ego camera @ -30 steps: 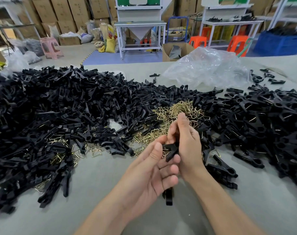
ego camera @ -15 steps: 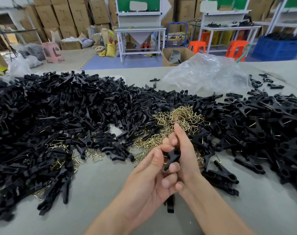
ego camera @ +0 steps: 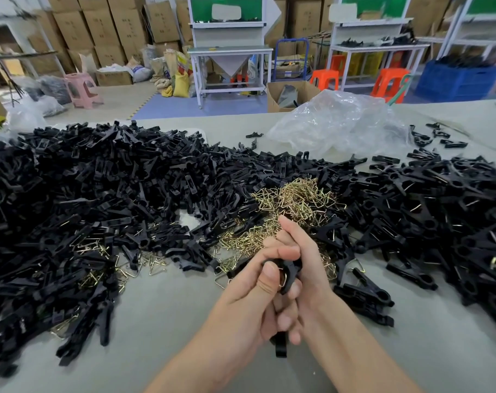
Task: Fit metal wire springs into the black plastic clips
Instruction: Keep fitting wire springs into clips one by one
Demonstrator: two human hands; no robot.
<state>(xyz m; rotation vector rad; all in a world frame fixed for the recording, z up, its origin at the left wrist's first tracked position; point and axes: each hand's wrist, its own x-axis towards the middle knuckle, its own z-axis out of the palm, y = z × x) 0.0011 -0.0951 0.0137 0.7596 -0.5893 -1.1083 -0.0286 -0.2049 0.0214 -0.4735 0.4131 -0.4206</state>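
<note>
Both hands meet over the grey table near its front. My left hand [ego camera: 249, 296] curls its fingers and thumb round a black plastic clip [ego camera: 289, 272], whose lower end sticks out below the palms. My right hand [ego camera: 306, 268] wraps the same clip from the right side. A glint of wire spring [ego camera: 282, 280] shows at the clip beside my left thumb. Behind the hands lies a heap of brass-coloured wire springs [ego camera: 295, 197].
Big piles of black clips [ego camera: 99, 199] cover the left of the grey table [ego camera: 167, 330], with more clips [ego camera: 453, 211] on the right. A crumpled clear plastic bag [ego camera: 340, 123] lies at the back. Loose springs [ego camera: 153, 262] are scattered on the left.
The two hands have closed tighter together round the clip and my left thumb has come over its top. The camera has tilted down a little.
</note>
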